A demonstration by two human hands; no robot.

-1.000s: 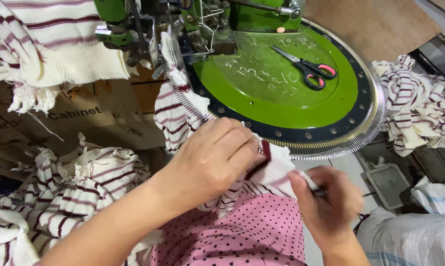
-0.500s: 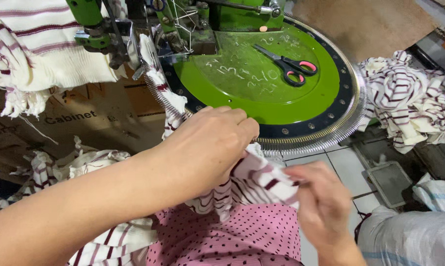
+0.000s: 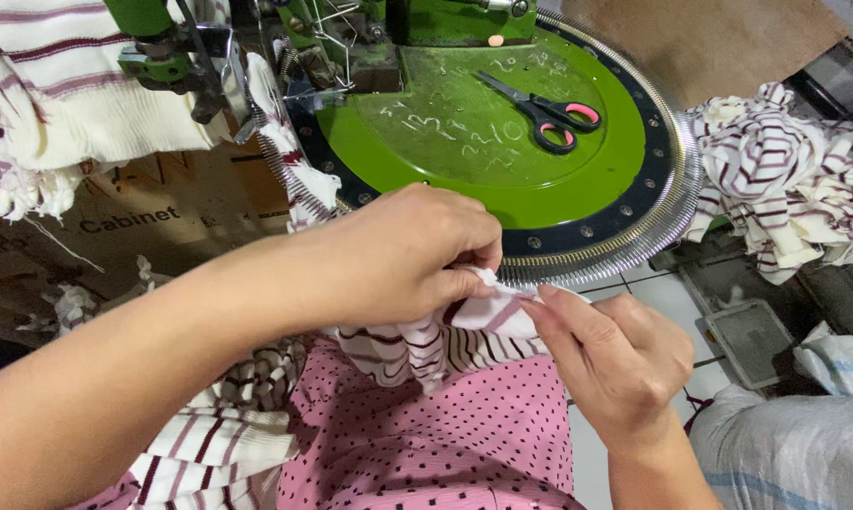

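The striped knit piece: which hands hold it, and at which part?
Both hands, left and right, pinch the striped knit piece at its upper edge.

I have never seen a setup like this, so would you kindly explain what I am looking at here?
This is one view from a camera worn on a person's head, looking down at their own hands. The left hand and right hand together pinch a piece of white cloth with dark stripes. Before them stands a green round machine plate, ringed with fine metal needles. A pair of scissors with pink-lined handles lies on the plate. More striped cloth is piled at the right and hangs at the upper left. The pink dotted fabric below appears to be the person's clothing.
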